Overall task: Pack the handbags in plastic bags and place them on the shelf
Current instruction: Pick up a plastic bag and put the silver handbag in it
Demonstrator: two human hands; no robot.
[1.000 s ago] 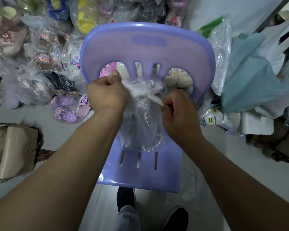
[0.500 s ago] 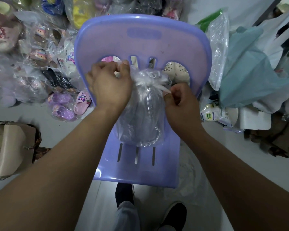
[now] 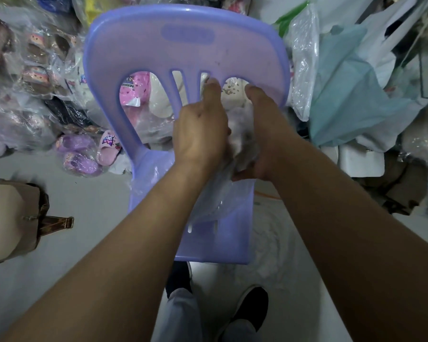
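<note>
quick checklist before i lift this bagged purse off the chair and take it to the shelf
1. Both hands on the bag: ok. Left hand and right hand clasp the top of the plastic bag.
2. Knot finished: cannot tell, the hands cover it.
3. Handbag fully inside: cannot tell, the plastic is blurred.
4. Bag supported: ok, it rests on the purple chair.
5. Shelf path: cannot tell, no shelf is in view.
6. More left to pack: not ok, the beige handbag lies unbagged on the floor.
</note>
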